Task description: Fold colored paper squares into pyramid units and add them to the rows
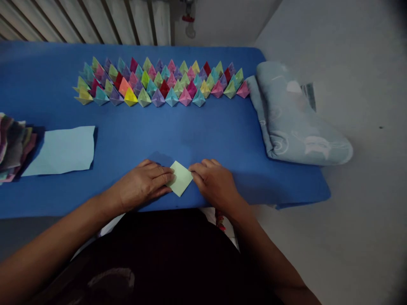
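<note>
A small pale-green folded paper square (pixel 181 180) lies on the blue-covered table near its front edge, turned so that a corner points toward me. My left hand (pixel 148 182) rests on its left corner, the fingers closed over the edge. At the right corner, my right hand (pixel 211 180) pinches the paper between thumb and curled fingers. The undersides of the fingers are hidden. Beyond both hands stand several rows of folded paper boats (pixel 171 98) in many colours.
A light-blue sheet of paper (pixel 68 150) lies on the left, beside a stack of coloured papers (pixel 14 146). A folded grey-blue blanket (pixel 292 118) sits at the right end of the blue table cover (pixel 216 131). A radiator (pixel 133 21) stands behind the table.
</note>
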Motion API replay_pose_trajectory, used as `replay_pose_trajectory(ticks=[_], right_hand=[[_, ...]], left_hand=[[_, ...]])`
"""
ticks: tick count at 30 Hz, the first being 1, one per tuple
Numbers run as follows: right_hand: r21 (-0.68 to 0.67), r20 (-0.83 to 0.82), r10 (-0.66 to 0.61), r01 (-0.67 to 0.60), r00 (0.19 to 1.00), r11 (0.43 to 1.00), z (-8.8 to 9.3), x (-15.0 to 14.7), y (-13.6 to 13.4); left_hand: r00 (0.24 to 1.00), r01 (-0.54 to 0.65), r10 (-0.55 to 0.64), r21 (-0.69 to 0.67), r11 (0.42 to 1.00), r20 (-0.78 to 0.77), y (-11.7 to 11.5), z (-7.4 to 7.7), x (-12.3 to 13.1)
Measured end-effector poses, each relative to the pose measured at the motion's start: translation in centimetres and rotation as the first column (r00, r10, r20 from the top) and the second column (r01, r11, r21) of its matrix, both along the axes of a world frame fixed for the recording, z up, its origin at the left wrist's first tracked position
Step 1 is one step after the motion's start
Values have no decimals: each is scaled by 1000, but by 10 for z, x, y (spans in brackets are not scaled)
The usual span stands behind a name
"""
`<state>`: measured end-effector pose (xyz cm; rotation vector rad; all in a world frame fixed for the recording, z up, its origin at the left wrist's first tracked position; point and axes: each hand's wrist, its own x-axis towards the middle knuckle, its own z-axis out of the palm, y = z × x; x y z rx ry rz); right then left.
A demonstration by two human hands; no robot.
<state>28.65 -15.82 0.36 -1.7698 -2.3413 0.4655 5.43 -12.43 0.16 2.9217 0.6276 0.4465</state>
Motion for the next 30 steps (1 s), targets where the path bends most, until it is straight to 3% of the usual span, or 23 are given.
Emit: replay_pose_trajectory(ticks=[13, 21, 30], right_hand=[[-37, -23, 4, -5, 1000, 999, 1, 1, 1], [-51, -13, -3, 3, 1000, 999, 2, 1, 2], [-39, -20, 1, -2, 1000, 999, 2, 1, 1]], left_hand=[[999, -41, 42, -177, 983, 6, 3, 2, -4], [999, -49, 48, -145, 988, -10, 1, 1, -3], [997, -73, 75, -218, 973, 1, 2, 1, -3]])
